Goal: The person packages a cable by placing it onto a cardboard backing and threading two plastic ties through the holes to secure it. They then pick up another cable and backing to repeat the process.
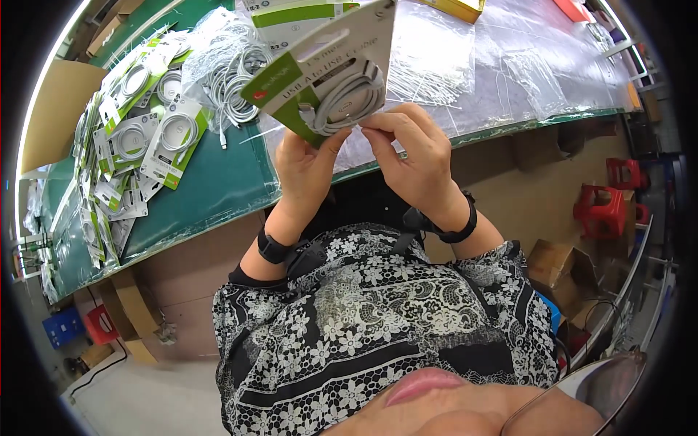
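Note:
My left hand [305, 171] grips the lower edge of a green and white packaging card [367, 43], tilted up above the table's front edge. A coiled pale USB cable [374, 86] lies against the card's face. Close by, my right hand [416, 149] has thumb and index finger pinched together at the coil's lower edge; whatever sits between those fingertips is too small to make out. Behind the card, many thin white cable ties [432, 76] are spread on a clear plastic bag. Left of my hands lies a bundle of loose pale cables [236, 87], partly under clear plastic.
Carded cables [174, 134] are heaped on the green tabletop [218, 185] at left. More printed packs [302, 27] and a yellow box [462, 9] stand at the back. Crumpled clear film [538, 80] lies at right. Red stools [600, 211] and a cardboard box [556, 269] are on the floor.

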{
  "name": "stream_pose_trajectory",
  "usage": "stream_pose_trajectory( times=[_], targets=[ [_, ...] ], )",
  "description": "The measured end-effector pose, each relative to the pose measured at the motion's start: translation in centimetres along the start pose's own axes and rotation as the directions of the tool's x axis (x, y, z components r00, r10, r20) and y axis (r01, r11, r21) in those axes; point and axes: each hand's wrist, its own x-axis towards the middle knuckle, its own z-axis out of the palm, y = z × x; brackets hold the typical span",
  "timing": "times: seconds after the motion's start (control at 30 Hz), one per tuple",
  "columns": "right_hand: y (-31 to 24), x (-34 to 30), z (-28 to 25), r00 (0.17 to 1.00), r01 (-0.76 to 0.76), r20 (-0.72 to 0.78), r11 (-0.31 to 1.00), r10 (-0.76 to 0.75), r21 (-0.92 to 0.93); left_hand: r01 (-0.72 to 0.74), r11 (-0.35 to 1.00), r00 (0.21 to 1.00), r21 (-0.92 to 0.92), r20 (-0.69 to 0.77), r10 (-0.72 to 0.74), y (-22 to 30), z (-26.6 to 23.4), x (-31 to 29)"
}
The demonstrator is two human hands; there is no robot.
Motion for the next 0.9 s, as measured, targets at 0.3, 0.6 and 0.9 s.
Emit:
stream_pose_trajectory(
  times=[0.3, 0.6, 0.9],
  targets=[
    [0.35, 0.52, 0.27, 0.995, 0.101, 0.018, 0.986, -0.099, -0.131, -0.177, 0.942, 0.984, 0.287, 0.075, 0.162, -0.77, -0.49, -0.13],
    [0.17, 0.36, 0.62, 0.999, 0.041, 0.022, 0.992, -0.039, -0.118, -0.168, 0.923, 0.986, 0.345, 0.045, 0.163, -0.86, -0.39, -0.31],
    [-0.04, 0.51, 0.33, 0.995, 0.086, 0.053, 0.985, -0.079, -0.148, -0.204, 0.897, 0.979, 0.392, 0.083, 0.187, -0.08, -0.24, -0.42]
  ],
)
